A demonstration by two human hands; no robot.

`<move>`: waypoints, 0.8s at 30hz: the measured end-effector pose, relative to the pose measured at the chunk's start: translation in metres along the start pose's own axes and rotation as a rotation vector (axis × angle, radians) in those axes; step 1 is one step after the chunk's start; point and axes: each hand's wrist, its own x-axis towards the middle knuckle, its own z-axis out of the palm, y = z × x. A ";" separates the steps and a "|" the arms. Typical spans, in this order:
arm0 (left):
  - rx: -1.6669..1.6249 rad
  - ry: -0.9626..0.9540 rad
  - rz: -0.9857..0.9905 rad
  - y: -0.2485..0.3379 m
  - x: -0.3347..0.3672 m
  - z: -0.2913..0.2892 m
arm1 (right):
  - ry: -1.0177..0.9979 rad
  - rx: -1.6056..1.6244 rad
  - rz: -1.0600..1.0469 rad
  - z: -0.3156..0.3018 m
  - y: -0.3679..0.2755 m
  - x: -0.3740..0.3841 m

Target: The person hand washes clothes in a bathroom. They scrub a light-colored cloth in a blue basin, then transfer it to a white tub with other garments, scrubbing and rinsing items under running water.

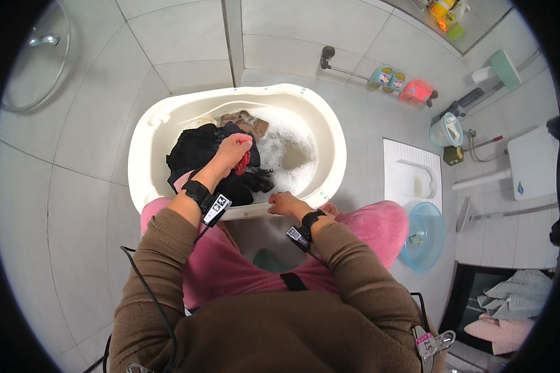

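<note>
A cream-white plastic tub (333, 133) of soapy water stands in front of my knees. My left hand (232, 151) is over its middle, fingers closed around a small red thing (243, 163) with a pale pattern; most of it is hidden, so its kind is unclear. Under and around that hand lies wet black clothing (193, 149), bunched up and partly out of the water. Brown cloth (246, 122) lies behind it, and white suds (274, 133) float to the right. On the tub's near rim, my right hand (284, 203) rests with its fingers curled at the edge.
A squat toilet (389, 180) is set in the floor to the right, with a blue basin (438, 230) beside it. Slippers (386, 78) hang on a wall rail. A small bucket (445, 130) stands farther right. Folded towels (516, 295) lie at the lower right.
</note>
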 end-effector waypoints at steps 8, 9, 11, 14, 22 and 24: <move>-0.396 -0.155 -0.009 0.056 -0.009 0.017 | 0.049 0.326 0.096 -0.003 -0.004 0.026; -0.459 -0.191 -0.002 0.057 -0.010 0.016 | 0.032 0.439 0.186 -0.003 0.001 0.029; -0.553 -0.225 0.014 0.052 -0.011 0.013 | 0.090 0.452 0.258 -0.001 0.012 0.035; -0.078 0.001 0.035 0.032 -0.006 0.005 | 0.192 0.367 0.284 0.002 0.034 0.040; 0.208 0.035 -0.083 0.008 -0.002 -0.020 | 0.197 0.144 0.356 -0.007 0.061 0.055; 0.139 -0.028 -0.109 0.012 -0.005 -0.020 | 0.341 0.078 0.494 -0.010 0.066 0.058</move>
